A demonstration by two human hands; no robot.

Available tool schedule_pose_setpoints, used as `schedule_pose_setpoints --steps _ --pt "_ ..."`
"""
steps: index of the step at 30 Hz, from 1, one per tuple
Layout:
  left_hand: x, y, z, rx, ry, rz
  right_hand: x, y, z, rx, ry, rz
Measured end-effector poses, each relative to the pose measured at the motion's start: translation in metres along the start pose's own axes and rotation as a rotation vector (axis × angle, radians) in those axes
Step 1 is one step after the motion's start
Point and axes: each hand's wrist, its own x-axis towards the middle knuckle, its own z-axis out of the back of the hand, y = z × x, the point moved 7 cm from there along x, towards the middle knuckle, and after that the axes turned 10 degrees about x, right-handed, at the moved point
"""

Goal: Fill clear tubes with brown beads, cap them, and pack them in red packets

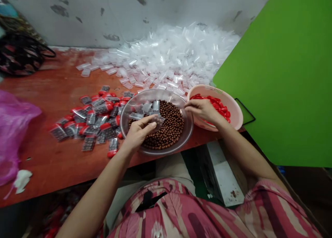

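my left grip pinches a small clear bag over the brown beads, so strays drop back; my right grip, pinch unclear, sits by the red caps in the pink bowl.

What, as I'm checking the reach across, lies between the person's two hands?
The head view shows a clear bowl of brown beads between the left hand and right hand, with small clear packets lying on the beads.

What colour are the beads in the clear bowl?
Dark reddish-brown, shown best in the head view, where the beads fill part of the clear bowl.
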Motion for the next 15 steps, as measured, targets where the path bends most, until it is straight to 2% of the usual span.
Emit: schedule_pose_setpoints --steps 1,3,5,7,9,11,15 --pt "0.000 0.001 -0.001 -0.027 0.009 0.018 0.005 -0.017 0.015 -0.120 -0.049 -0.045" --pt "0.000 0.001 -0.003 -0.052 0.016 0.039 0.014 -0.057 0.029 -0.394 0.005 -0.165" --pt "0.000 0.002 -0.002 -0.054 0.005 0.047 0.021 -0.093 0.028 -0.590 0.135 -0.265" --pt "0.000 0.001 -0.001 -0.046 -0.014 0.044 0.025 -0.116 0.020 -0.677 0.233 -0.297" --pt "0.000 0.001 0.000 -0.034 -0.029 0.036 0.027 -0.128 0.012 -0.697 0.270 -0.285" --pt "0.000 -0.001 0.001 -0.022 -0.035 0.021 0.026 -0.133 0.011 -0.675 0.251 -0.276" --pt "0.000 -0.004 -0.001 0.004 -0.016 -0.043 0.019 -0.126 0.027 -0.612 0.175 -0.259"
